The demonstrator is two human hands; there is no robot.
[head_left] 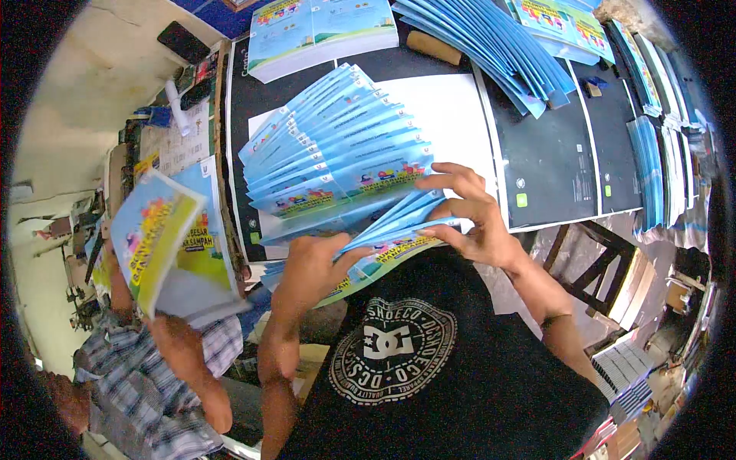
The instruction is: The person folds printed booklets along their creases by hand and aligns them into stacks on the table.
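The fingers of the left hand (310, 270) are closed on the left end of a small bundle of folded blue covers (406, 218), held over the near edge of the desk (540, 165). At the bundle's right end, the right hand (471, 218) has its thumb and a bent finger at the paper's edge, with other fingers raised and spread; whether they grip firmly, I cannot tell.

Below the bundle, a yellow-and-green printed cover (395, 264) lies close against the front of a black T-shirt (452, 353), leaving little room on the near side. Just beyond the hands, a wide fan of blue covers (337, 146) overlaps on the desk, filling much of its left part. It lies partly on a white sheet (456, 111), whose bare part shows on the far right of the fan. Right of that, the black surface is open as far as a row of stacked booklets (648, 165) at the right.

At the far side are a thick stack of flat printed sheets (322, 42), a brown block (434, 47) and a second fan of folded blue pieces (494, 54). Close on the left, a co-worker in a plaid shirt (153, 383) holds a printed cover (165, 241). A wooden frame (602, 268) stands near right, below the desk's edge.
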